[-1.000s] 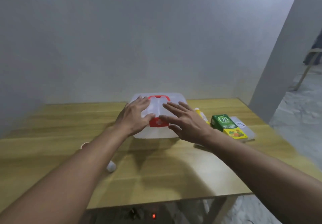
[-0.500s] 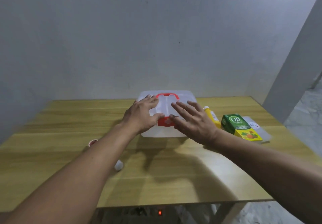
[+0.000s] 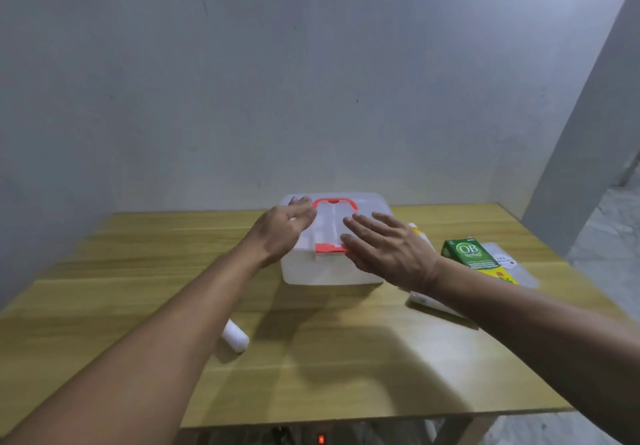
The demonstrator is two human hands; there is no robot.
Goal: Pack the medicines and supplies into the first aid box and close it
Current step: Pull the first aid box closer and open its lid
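A translucent white first aid box [image 3: 322, 271] with a red handle [image 3: 335, 202] and red front latch [image 3: 329, 247] stands shut at the back middle of the wooden table [image 3: 311, 368]. My left hand [image 3: 282, 233] hovers over the lid's left side, fingers apart. My right hand [image 3: 388, 248] is spread at the box's front right, fingertips by the latch. A green and yellow medicine carton [image 3: 474, 259] lies to the right on a clear plastic packet [image 3: 509, 264]. A yellow tube [image 3: 417, 231] peeks out behind my right hand. A white bandage roll [image 3: 235, 335] lies under my left forearm.
A flat white pack [image 3: 429, 302] lies under my right wrist. A grey wall rises right behind the table, and a grey pillar [image 3: 588, 132] stands at the right. A red light [image 3: 321, 439] glows under the table's near edge.
My left hand has lifted off the lid and pulled slightly left. My right hand stays near the latch. The camera has tilted, so the table sits lower in view.
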